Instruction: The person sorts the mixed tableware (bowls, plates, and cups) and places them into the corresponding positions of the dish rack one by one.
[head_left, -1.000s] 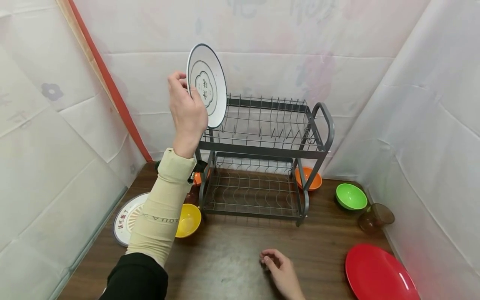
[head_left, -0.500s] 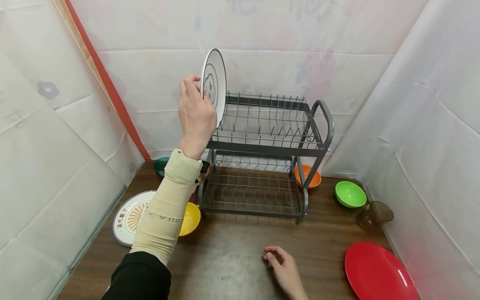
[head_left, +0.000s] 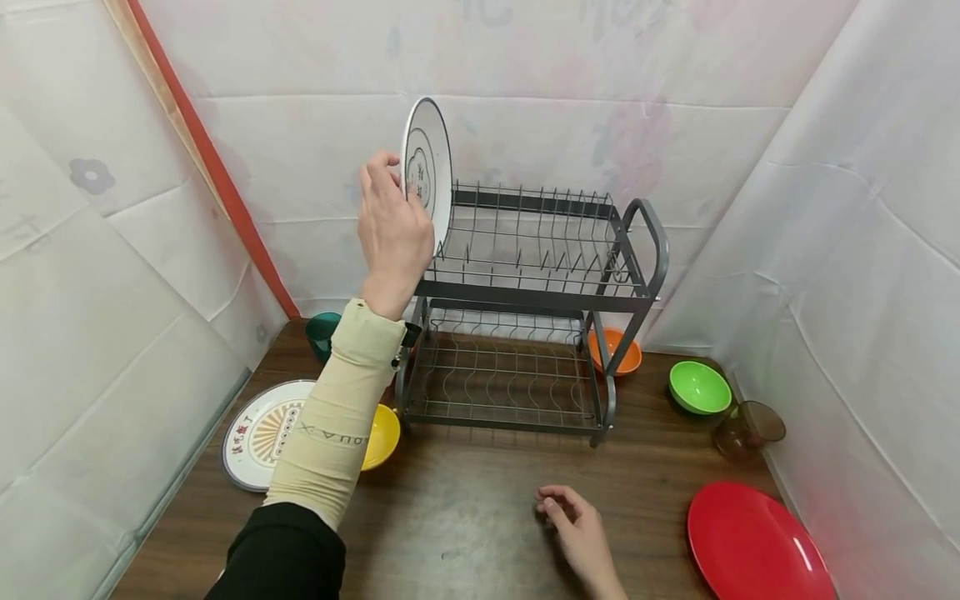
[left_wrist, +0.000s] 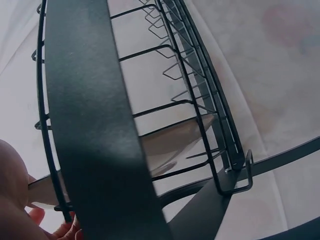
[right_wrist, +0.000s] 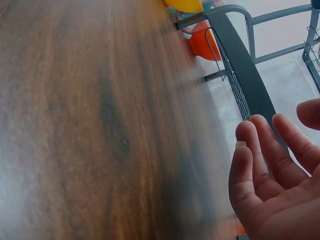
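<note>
My left hand (head_left: 395, 225) grips the near edge of a white plate (head_left: 431, 171) with a dark rim and printed characters, thumb on its face. The plate stands on edge at the left end of the dish rack's (head_left: 532, 296) top tier. In the left wrist view the plate (left_wrist: 172, 142) shows between the rack's wires, behind its dark front bar (left_wrist: 95, 100), with fingers at its edge. Low over the table, my right hand (head_left: 581, 533) holds nothing, its fingers loosely curled. The right wrist view shows that hand (right_wrist: 275, 180) with relaxed fingers.
On the left lie a printed white plate (head_left: 251, 442), a yellow bowl (head_left: 384, 437) and a green cup (head_left: 321, 333). To the right are an orange bowl (head_left: 621, 350), a green bowl (head_left: 700, 387), a brown glass (head_left: 750, 431) and a red plate (head_left: 757, 542). Fabric walls surround the table.
My left hand has moved right and slightly down with the plate, which turned more edge-on and now sits at the rack's left end. The right hand shifted slightly right.
</note>
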